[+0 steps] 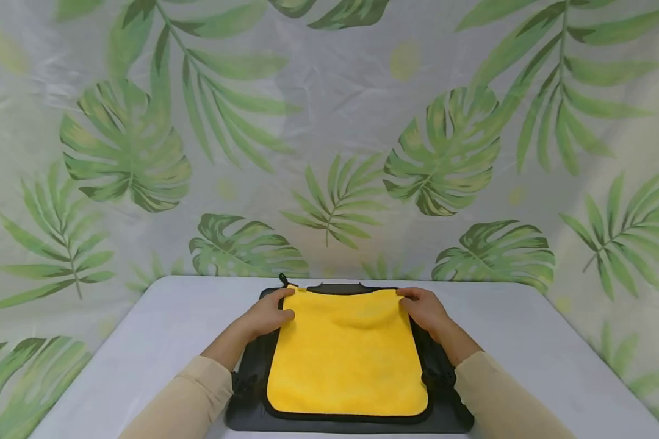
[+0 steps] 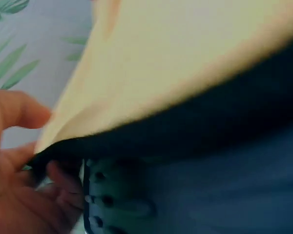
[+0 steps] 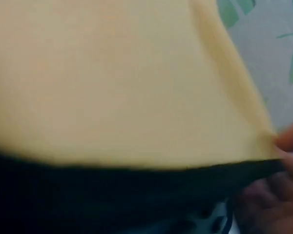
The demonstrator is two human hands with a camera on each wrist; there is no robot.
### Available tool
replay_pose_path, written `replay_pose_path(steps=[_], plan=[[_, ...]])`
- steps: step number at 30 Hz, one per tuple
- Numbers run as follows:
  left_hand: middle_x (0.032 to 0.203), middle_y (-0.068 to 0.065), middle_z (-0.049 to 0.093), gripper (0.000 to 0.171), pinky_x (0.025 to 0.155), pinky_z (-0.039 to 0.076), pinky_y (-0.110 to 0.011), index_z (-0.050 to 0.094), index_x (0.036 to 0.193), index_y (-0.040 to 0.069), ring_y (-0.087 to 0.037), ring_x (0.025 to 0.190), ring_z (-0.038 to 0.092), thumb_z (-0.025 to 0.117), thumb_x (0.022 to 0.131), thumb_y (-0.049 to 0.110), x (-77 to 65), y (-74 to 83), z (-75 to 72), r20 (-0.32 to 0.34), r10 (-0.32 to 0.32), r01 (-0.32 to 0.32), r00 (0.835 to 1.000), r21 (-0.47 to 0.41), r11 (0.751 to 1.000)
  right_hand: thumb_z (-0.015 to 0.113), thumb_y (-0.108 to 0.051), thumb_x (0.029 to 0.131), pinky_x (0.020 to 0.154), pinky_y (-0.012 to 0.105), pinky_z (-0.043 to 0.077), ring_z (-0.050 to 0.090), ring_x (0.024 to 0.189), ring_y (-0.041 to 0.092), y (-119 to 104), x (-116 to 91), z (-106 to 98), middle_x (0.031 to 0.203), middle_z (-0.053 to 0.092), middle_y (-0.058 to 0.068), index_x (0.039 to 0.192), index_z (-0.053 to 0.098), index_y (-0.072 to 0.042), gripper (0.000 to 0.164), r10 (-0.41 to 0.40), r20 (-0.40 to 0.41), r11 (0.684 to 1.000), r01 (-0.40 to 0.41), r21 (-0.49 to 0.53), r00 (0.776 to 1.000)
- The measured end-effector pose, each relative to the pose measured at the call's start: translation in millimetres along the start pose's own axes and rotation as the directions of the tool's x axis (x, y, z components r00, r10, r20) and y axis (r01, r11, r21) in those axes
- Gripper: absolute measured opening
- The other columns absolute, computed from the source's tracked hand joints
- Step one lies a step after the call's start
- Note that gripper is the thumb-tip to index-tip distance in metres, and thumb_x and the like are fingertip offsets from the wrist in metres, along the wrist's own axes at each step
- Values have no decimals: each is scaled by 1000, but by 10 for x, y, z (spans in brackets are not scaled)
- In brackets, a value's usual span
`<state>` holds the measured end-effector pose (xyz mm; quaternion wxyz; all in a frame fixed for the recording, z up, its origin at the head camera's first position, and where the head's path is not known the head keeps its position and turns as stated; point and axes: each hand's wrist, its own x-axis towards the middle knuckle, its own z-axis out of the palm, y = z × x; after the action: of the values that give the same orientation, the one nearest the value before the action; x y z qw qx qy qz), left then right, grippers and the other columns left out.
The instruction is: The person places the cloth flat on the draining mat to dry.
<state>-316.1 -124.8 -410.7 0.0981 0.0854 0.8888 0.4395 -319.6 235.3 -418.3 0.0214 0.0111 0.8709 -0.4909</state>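
Note:
A yellow cloth (image 1: 347,353) with a black border is stretched between both hands above a dark, flat board-like object (image 1: 241,417) on the table. My left hand (image 1: 270,316) pinches its far left corner, near a small black loop (image 1: 283,280). The far right corner is pinched by my right hand (image 1: 425,310). In the left wrist view, the left thumb and fingers (image 2: 22,109) close on the cloth's edge. The right wrist view has the right fingers (image 3: 290,139) gripping the other corner. Most of the dark object is hidden under the cloth.
The white table (image 1: 159,341) extends to both sides of the dark object. Behind it hangs a pale curtain (image 1: 340,134) printed with green leaves. Black bunched pieces (image 1: 245,383) stick out beside the cloth at the left and right.

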Motion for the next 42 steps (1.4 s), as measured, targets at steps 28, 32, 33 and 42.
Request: replay_pose_path(steps=[28,32,33,42], plan=[[160,-15,41,55,111,39,-66,61,142,18,-46,141,39,74,92,38,-664,183,143,199,102,-192,975,512,837,61,-8,96,61,34,47,62,79,34,-27,-346,77,132,63,25,141,57,-4,45,-189,69,873,200,-446,980],[154,-6,51,54,110,46,-55,63,138,24,-35,139,47,77,89,42,-1026,216,211,354,91,-282,931,536,796,62,-10,98,50,32,42,47,51,23,-2,-615,25,95,68,14,145,54,-12,47,-87,128,917,129,-378,988],[151,-4,53,51,109,48,-51,64,136,24,-33,137,49,77,89,40,-1101,207,221,375,110,-312,920,535,785,63,-12,98,50,32,44,47,51,22,-5,-684,1,87,65,11,146,53,-13,49,-51,150,927,102,-360,987],[119,9,63,34,96,54,-28,71,120,22,-8,111,58,76,89,8,-1331,25,155,385,290,-472,876,567,674,76,-17,90,60,38,59,61,64,24,-38,-1087,-154,81,56,13,156,38,-13,76,118,397,977,-35,-210,910]])
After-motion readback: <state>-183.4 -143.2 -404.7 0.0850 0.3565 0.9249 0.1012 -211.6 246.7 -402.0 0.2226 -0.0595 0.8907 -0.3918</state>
